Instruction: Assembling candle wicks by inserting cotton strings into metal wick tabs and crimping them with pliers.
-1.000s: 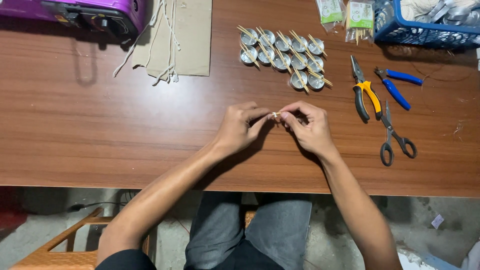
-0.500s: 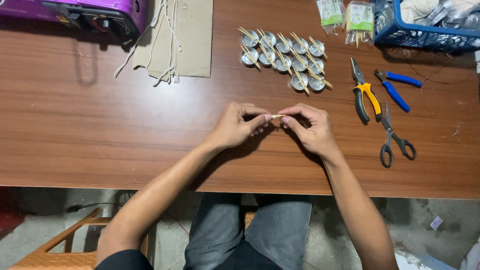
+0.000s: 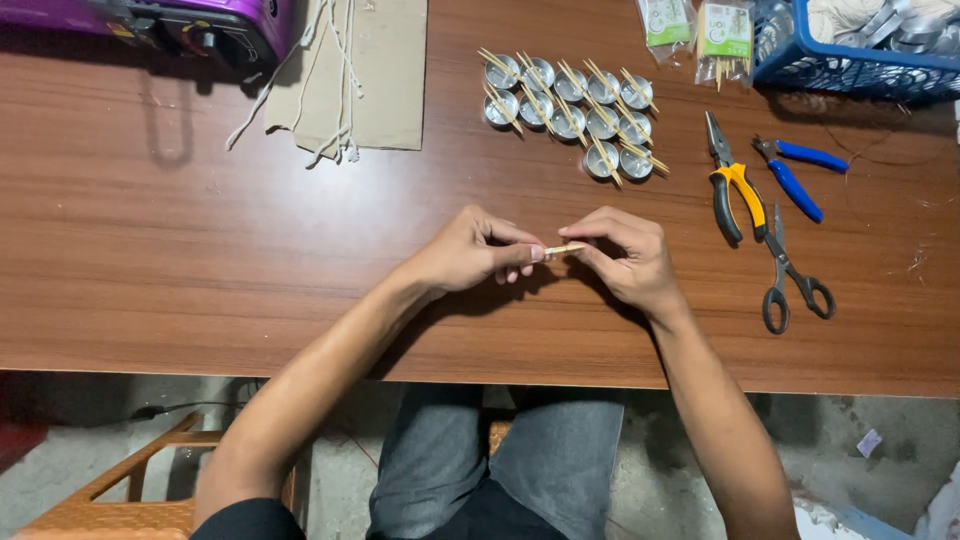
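My left hand and my right hand meet over the middle of the brown wooden table. Between their fingertips they pinch a short thin wooden stick, held level just above the tabletop. Farther back on the table stands a cluster of several small round metal cups, each with wooden sticks laid across its top.
Yellow-handled pliers, blue-handled pliers and black scissors lie to the right. A blue basket and two small packets sit at the back right. Cardboard with white strings and a purple appliance are at the back left.
Both hands stay in the same spot. The fingers have drawn slightly apart, so a bit more of the stick shows between them.
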